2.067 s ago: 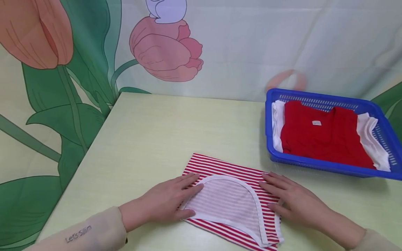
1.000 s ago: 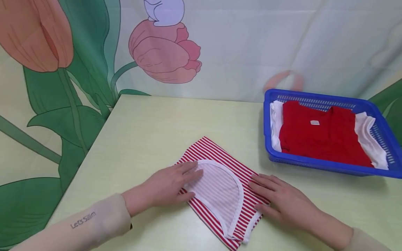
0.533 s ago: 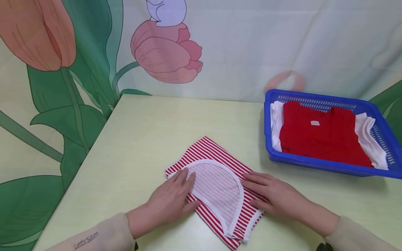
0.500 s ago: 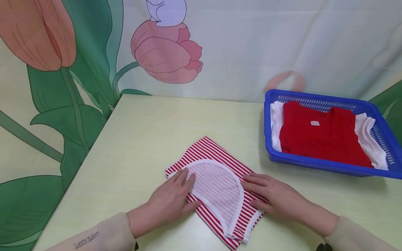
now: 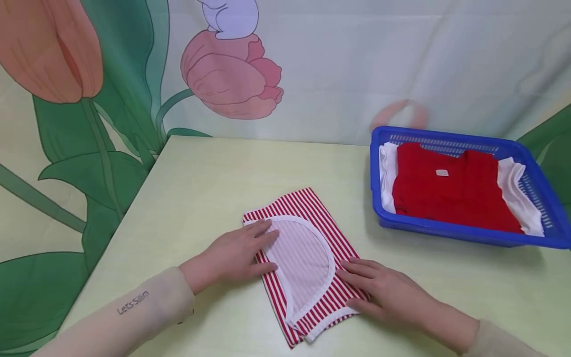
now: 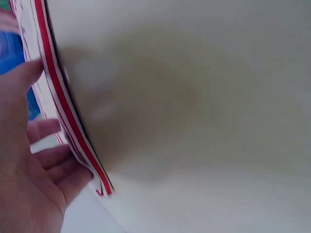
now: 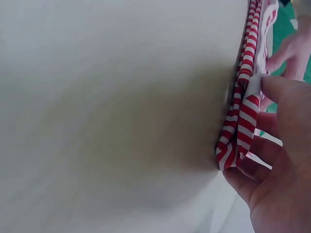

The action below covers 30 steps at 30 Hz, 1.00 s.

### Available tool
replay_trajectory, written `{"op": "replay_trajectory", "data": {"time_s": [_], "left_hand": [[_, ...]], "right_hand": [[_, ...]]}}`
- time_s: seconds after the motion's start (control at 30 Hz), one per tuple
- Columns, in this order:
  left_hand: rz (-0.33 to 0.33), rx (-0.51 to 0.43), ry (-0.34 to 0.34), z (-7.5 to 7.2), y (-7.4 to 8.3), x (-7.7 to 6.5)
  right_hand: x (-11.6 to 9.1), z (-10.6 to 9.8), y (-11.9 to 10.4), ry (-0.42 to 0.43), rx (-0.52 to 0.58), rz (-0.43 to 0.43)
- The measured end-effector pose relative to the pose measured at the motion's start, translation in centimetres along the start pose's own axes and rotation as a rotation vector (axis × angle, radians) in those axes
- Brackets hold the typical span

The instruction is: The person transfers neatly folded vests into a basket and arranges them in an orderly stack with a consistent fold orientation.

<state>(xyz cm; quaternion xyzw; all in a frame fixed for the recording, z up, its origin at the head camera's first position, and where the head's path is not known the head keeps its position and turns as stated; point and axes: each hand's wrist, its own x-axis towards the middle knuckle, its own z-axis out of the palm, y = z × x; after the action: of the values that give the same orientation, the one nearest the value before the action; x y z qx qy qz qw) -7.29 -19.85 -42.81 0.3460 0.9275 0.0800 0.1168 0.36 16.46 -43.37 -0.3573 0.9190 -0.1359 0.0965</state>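
A folded red-and-white striped top [image 5: 332, 228] with white trim lies flat and slanted on the table, its pale inner side showing inside the curved trim. My left hand [image 5: 232, 255] rests on its left edge, fingertips over the white trim and thumb lower down. On the opposite side, the fingertips of my right hand [image 5: 388, 292] lie on the stripes, the thumb by the lower trim. In the left wrist view, the thumb and fingers touch the striped edge [image 6: 65, 102]. The right wrist view shows the garment's layered folds [image 7: 243, 107] against the fingers of that hand.
A blue plastic basket [image 5: 446, 235] stands at the back right, holding folded red clothing [image 5: 446, 193] with white clothing [image 5: 513, 193] showing at its sides. The pale table [image 5: 214, 183] meets a cloth backdrop [image 5: 330, 74] printed with tulips.
The striped top has turned clockwise on the table, its near corner swinging left and its far corner right. My left hand has moved farther away, my right hand slightly nearer.
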Motion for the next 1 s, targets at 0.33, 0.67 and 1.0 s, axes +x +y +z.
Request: {"op": "replay_trajectory", "data": {"time_s": [0.33, 0.67, 1.0], "left_hand": [[0.091, 0.067, -0.104, -1.7, -2.3, 2.2], [0.101, 0.107, -0.162, -3.2, -2.2, 3.6], [0.223, 0.063, -0.013, -2.5, 2.6, 0.7]], "right_hand": [[-0.4, 0.6, -2.2, -0.041, 0.020, -0.020], [-0.2, 0.3, -3.5, -0.153, 0.087, 0.032], [2.0, -1.4, -0.9, 0.041, 0.060, 0.050]]}}
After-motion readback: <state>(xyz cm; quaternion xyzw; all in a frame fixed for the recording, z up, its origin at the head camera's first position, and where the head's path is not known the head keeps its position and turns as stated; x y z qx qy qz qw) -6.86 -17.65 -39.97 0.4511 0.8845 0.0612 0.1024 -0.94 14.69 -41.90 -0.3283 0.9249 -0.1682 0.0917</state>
